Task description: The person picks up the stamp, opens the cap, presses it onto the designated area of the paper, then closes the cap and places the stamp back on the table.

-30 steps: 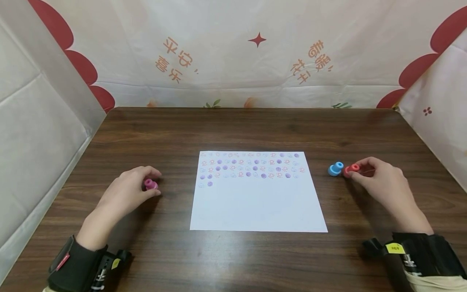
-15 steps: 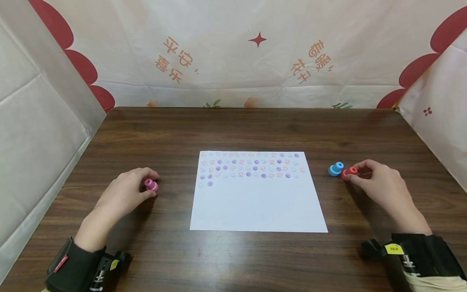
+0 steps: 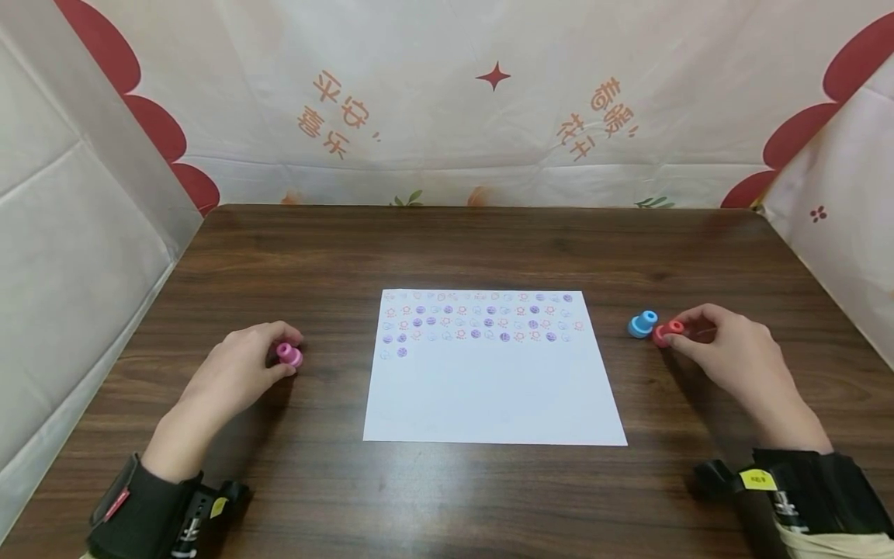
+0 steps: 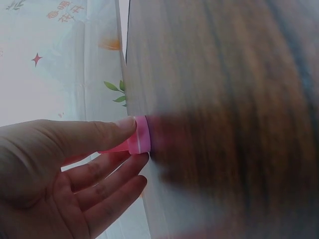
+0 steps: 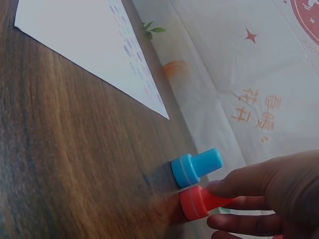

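Note:
At the left, my left hand point(image 3: 240, 365) has its thumb and fingers around a pink toy stamp point(image 3: 289, 355), which stands on the table. In the left wrist view, the thumb tip lies on one side of the pink stamp point(image 4: 141, 134) and fingertips are at its other side. Over at the right, my right hand point(image 3: 733, 341) pinches a red toy stamp point(image 3: 667, 333). The right wrist view shows the thumb on the red stamp's handle, its wide base point(image 5: 193, 203) close beside a blue stamp point(image 5: 185, 171). That blue stamp point(image 3: 642, 324) stands upright, untouched.
A white sheet of paper point(image 3: 489, 396) lies mid-table between the hands, with rows of small purple, red and pale blue prints across its upper part. A light printed cloth point(image 3: 433, 116) hangs behind the brown wooden table point(image 3: 447, 248).
My left hand has drawn slightly left around the pink stamp, which stays in place. My right hand has shifted the red stamp a little toward me and left.

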`<state>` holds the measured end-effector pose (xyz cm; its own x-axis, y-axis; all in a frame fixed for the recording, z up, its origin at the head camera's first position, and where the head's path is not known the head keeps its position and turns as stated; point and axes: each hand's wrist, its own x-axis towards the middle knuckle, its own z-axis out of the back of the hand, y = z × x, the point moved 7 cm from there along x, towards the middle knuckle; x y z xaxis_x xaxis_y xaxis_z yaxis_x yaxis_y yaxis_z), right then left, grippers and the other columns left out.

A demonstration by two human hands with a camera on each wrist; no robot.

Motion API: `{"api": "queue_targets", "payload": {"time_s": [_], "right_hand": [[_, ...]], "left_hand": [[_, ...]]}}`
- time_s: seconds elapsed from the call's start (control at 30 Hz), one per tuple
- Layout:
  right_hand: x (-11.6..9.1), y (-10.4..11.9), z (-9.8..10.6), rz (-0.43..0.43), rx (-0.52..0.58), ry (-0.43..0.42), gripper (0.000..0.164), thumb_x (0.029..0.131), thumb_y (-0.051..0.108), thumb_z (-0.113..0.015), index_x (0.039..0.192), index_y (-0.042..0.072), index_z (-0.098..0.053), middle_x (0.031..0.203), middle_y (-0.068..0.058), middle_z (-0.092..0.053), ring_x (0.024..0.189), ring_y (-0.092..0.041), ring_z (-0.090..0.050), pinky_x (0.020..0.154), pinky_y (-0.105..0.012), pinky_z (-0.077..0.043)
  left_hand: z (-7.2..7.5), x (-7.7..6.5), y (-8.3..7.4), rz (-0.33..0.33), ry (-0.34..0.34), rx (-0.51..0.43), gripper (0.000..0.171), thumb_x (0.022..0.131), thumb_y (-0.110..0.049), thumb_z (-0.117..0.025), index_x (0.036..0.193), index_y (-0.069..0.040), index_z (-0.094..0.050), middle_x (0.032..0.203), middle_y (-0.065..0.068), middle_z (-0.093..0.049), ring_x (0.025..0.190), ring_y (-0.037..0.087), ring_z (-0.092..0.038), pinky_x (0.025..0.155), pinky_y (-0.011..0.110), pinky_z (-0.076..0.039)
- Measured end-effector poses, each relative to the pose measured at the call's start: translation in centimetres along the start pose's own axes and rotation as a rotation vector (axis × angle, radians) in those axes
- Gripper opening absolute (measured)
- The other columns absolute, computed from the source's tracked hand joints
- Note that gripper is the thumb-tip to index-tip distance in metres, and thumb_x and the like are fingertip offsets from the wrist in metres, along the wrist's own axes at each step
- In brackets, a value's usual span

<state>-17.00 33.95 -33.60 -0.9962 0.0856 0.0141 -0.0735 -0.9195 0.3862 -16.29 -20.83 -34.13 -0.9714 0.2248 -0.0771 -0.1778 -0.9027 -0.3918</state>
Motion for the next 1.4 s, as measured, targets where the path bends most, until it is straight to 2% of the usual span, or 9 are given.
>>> {"api": "queue_targets", "payload": {"time_s": [0.13,0.37,0.57,0.7,0.9,1.07,1.2,1.4], "right_hand": [[-0.2,0.3,0.5,-0.005,0.009,-0.02,0.045,0.086,0.033,-0.07,0.111,-0.003,-0.059,0.099,-0.032,-0.064,0.083,-0.04,-0.055,0.058,-0.049,-0.049],[-0.5,0.8,1.7,0.001,0.02,-0.058,0.048,0.084,0.033,-0.072,0.114,-0.002,-0.059,0.101,-0.032,-0.065,0.09,-0.042,-0.055,0.058,-0.048,-0.048],[-0.8,1.3,2.8,-0.016,0.019,-0.091,0.055,0.085,0.038,-0.07,0.118,-0.002,-0.056,0.105,-0.033,-0.063,0.096,-0.046,-0.054,0.067,-0.061,-0.047],[-0.9,2.1,3.4,-0.01,0.023,-0.116,0.055,0.086,0.039,-0.068,0.12,-0.002,-0.055,0.108,-0.034,-0.062,0.099,-0.048,-0.055,0.071,-0.066,-0.046],[-1.2,4.1,4.5,0.028,0.036,-0.161,0.052,0.087,0.038,-0.068,0.12,-0.001,-0.056,0.111,-0.032,-0.062,0.1,-0.048,-0.055,0.072,-0.066,-0.046],[-1.3,6.2,5.1,0.075,0.065,-0.174,0.05,0.087,0.04,-0.067,0.118,0.002,-0.058,0.111,-0.028,-0.064,0.098,-0.043,-0.057,0.069,-0.059,-0.047],[-1.3,7.9,5.0,0.108,0.088,-0.168,0.049,0.087,0.04,-0.067,0.118,0.003,-0.059,0.11,-0.026,-0.065,0.096,-0.041,-0.058,0.071,-0.057,-0.049],[-1.5,10.7,4.1,0.159,0.144,-0.144,0.047,0.086,0.037,-0.068,0.117,0.002,-0.059,0.108,-0.024,-0.065,0.095,-0.041,-0.06,0.078,-0.062,-0.051]], "left_hand": [[0.1,-0.1,0.0,0.0,-0.009,0.0,0.025,0.084,-0.01,-0.072,0.108,-0.006,-0.066,0.099,0.015,-0.07,0.089,0.031,-0.061,0.074,0.053,-0.051],[0.3,-0.2,0.1,-0.004,-0.022,0.002,0.022,0.084,-0.012,-0.072,0.105,-0.007,-0.067,0.097,0.014,-0.07,0.084,0.028,-0.059,0.07,0.048,-0.051],[0.8,-0.1,-0.2,-0.009,-0.049,0.003,0.018,0.084,-0.013,-0.072,0.101,-0.008,-0.067,0.093,0.014,-0.069,0.081,0.028,-0.058,0.069,0.046,-0.05],[1.3,-0.1,-0.7,-0.017,-0.073,-0.014,0.018,0.084,-0.013,-0.073,0.1,-0.007,-0.066,0.093,0.014,-0.068,0.081,0.028,-0.057,0.07,0.048,-0.052],[2.0,-0.1,-2.0,-0.044,-0.124,-0.048,0.022,0.082,-0.013,-0.075,0.101,-0.007,-0.065,0.094,0.014,-0.068,0.083,0.029,-0.058,0.075,0.051,-0.055],[2.6,0.1,-3.5,-0.074,-0.168,-0.077,0.022,0.082,-0.013,-0.075,0.101,-0.007,-0.065,0.095,0.013,-0.068,0.085,0.028,-0.06,0.078,0.053,-0.056],[2.8,0.4,-4.7,-0.098,-0.199,-0.106,0.021,0.082,-0.014,-0.075,0.1,-0.008,-0.065,0.095,0.012,-0.069,0.086,0.027,-0.061,0.078,0.052,-0.057],[2.9,0.8,-6.7,-0.138,-0.237,-0.176,0.024,0.08,-0.015,-0.077,0.1,-0.009,-0.065,0.095,0.01,-0.07,0.088,0.025,-0.064,0.081,0.051,-0.059]]}}
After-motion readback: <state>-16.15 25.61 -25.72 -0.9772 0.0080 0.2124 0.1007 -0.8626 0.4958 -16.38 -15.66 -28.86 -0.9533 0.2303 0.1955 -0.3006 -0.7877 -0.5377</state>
